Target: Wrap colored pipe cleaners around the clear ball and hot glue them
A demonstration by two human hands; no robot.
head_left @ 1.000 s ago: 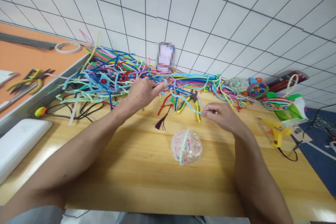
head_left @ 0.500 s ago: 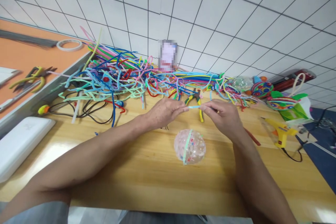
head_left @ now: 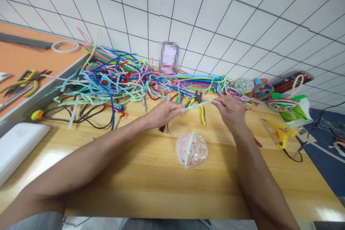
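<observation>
So the person has a light blue pipe cleaner (head_left: pixel 199 105) stretched out pretty straight, just past the clear ball (head_left: pixel 192 150) on the far side. The left hand (head_left: pixel 167 112) pinches one end between thumb and fingers, beyond the ball and a bit to its left; the right hand (head_left: pixel 232 112) pinches the other end, beyond the ball and off to its right. That puts the strip right between the two hands, slanting a little (right end higher in view). Past the ball, yellow-handled pliers (head_left: pixel 203 115) lie behind the strip, and a dark tassel (head_left: pixel 164 129) peeks out below the left hand. A yellow glue gun (head_left: pixel 283 133) sits well to the ball's right.
</observation>
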